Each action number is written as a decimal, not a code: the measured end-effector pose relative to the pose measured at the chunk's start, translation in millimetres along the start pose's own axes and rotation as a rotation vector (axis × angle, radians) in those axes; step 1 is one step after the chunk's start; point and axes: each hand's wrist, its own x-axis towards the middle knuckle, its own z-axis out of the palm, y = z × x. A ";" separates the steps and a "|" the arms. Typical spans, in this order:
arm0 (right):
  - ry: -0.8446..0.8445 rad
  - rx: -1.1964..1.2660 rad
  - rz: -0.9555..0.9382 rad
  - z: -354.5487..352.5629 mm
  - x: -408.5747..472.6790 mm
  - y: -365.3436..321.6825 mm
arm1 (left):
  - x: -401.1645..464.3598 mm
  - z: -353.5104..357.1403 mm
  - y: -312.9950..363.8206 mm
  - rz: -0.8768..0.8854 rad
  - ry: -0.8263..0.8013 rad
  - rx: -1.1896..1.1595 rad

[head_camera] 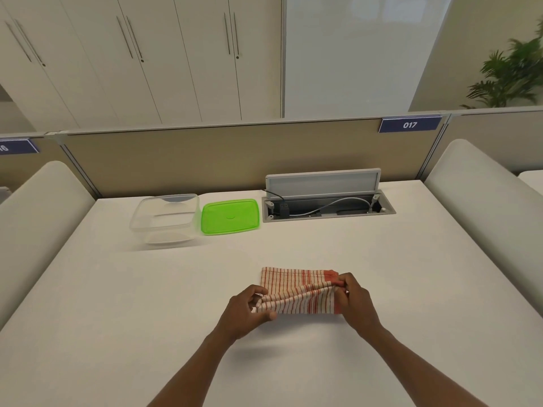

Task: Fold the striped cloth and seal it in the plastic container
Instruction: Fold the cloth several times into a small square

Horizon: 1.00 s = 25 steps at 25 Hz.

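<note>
Left hand and right hand are each pinching an end of the striped cloth, lower centre of frame, w/ near edge lifting off the surface. Folding looks partway. Container is sitting open upper left, green lid just beside it; packing & sealing not yet done.
</note>
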 end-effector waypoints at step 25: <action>0.034 -0.634 -0.411 53.5 66.5 8.8 | 84.7 50.8 14.3 0.167 0.334 0.581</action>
